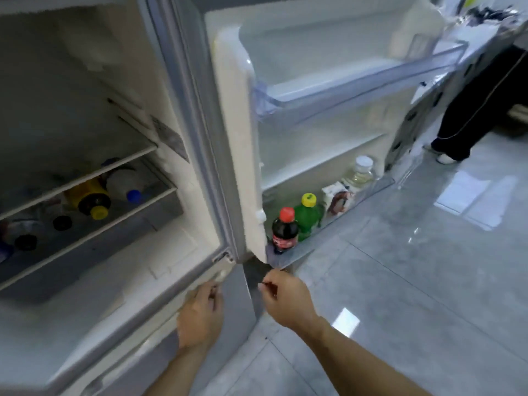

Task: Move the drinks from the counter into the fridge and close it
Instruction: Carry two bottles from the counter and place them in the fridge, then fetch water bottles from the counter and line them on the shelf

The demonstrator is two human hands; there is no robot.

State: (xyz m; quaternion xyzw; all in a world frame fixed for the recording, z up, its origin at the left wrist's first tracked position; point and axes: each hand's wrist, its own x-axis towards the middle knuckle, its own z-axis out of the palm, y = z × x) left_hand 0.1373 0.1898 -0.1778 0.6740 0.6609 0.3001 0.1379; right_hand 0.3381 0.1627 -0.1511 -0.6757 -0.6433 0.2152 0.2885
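Head view – fridge door (237, 144) open, cola bottle (284, 231) in rack – both hands loosely curled, holding nothing

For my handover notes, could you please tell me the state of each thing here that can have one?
White fridge door: wide open.
Dark cola bottle with red cap: upright, capped, in the bottom door bin.
Green bottle with yellow cap: upright, capped, beside it.
Clear bottle with white cap: upright, capped, same bin.
Left hand: holds nothing, fingers loosely curled.
Right hand: holds nothing, fingers loosely curled.

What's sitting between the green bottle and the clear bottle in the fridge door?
A small white carton stands between the green bottle and the clear bottle, seen in the head view.
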